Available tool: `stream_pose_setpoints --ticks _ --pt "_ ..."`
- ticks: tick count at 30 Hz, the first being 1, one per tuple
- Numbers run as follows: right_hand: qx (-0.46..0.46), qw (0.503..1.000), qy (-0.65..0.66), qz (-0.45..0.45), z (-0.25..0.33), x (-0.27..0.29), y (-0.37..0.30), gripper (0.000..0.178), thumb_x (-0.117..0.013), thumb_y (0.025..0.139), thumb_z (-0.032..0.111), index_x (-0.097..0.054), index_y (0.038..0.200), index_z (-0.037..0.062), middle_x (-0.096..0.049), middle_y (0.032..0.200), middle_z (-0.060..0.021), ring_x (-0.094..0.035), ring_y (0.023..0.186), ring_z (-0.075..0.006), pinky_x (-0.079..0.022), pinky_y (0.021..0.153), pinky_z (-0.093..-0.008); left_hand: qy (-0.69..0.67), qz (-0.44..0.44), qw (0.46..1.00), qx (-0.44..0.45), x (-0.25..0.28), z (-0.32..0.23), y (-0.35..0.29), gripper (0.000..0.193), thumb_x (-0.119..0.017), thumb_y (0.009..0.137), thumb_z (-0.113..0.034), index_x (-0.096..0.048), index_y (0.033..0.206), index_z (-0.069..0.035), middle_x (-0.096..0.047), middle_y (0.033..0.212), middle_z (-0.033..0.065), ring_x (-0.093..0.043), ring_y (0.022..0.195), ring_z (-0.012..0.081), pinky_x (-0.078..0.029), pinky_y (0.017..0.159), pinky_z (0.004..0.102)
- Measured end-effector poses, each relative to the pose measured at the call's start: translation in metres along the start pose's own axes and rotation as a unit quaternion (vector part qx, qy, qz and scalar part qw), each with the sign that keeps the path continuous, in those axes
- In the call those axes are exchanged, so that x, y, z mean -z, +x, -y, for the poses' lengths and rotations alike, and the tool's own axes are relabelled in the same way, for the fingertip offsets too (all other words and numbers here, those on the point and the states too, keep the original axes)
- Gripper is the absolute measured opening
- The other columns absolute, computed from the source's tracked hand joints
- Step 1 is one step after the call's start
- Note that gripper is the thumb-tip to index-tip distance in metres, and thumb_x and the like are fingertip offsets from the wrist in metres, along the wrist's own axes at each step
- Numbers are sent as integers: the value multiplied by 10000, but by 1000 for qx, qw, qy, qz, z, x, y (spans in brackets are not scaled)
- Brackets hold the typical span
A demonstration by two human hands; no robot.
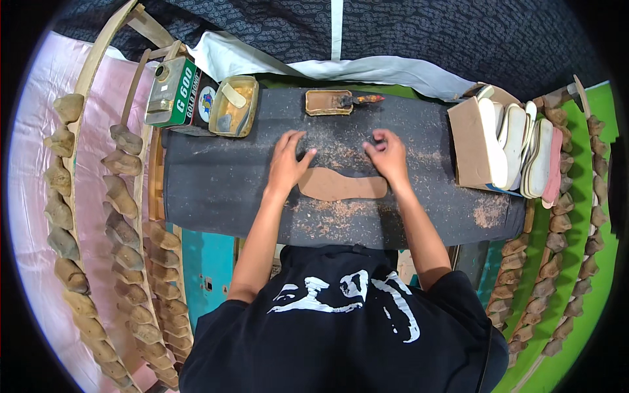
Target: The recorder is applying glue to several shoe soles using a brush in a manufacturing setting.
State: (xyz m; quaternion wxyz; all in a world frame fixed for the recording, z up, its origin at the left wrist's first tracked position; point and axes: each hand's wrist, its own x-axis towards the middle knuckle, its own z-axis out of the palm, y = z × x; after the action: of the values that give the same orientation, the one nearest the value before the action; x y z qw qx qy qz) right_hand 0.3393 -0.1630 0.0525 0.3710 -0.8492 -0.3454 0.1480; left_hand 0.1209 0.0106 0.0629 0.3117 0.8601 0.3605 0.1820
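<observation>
A brown shoe insole (342,185) lies flat and sideways on the dark cloth-covered table (223,157), among scattered crumbs of shavings. Beside its left, wider end is my left hand (287,162), fingers loosely bent and thumb spread away. My right hand (389,158) hovers by the narrower right end, with its thumb and fingers curved and apart. Neither hand holds anything that I can see. Beyond them, near the far edge, a small shallow tray (321,112) contains brown residue, and a brush (359,100) rests across its right side.
At the far left stand a metal can (171,95) and a yellowish tub (246,87) with pieces inside. A cardboard box (470,144) of white and pink soles sits at the right. Racks of shoe lasts (121,193) flank both sides.
</observation>
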Motion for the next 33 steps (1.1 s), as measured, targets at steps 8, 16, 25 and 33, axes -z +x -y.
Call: stream_pose_setpoints --ticks 8,16,25,33 --pt "-145 921 355 -64 6 -57 101 425 -857 889 269 -711 1211 33 -707 990 -57 -652 746 -114 -544 653 -269 -46 37 994 -92 -17 -1 47 751 -779 919 -274 -441 1547 -39 -344 1655 187 -390 1487 413 -364 1218 479" --pt "-38 945 303 -120 44 -51 91 228 -741 992 177 -730 1120 -11 -753 935 -73 -725 835 -131 -580 752 -283 -71 52 992 -95 -14 10 40 723 -767 929 -273 -454 1537 -38 -360 1652 167 -400 1481 409 -368 1213 480" --pt "9 941 302 -150 69 17 -11 185 -651 1057 169 -711 1109 1 -721 976 -26 -628 783 -81 -522 733 -251 8 124 989 -82 5 32 -48 814 -915 730 -430 -630 1399 -66 -410 1629 160 -353 1521 396 -236 1260 580" --pt "37 995 72 -52 16 -32 -115 174 -713 969 103 -675 1082 -24 -716 962 -143 -746 874 -233 -593 731 -328 51 76 991 -94 -6 42 -93 866 -960 638 -406 -654 1385 -93 -413 1630 137 -308 1553 352 -160 1281 593"
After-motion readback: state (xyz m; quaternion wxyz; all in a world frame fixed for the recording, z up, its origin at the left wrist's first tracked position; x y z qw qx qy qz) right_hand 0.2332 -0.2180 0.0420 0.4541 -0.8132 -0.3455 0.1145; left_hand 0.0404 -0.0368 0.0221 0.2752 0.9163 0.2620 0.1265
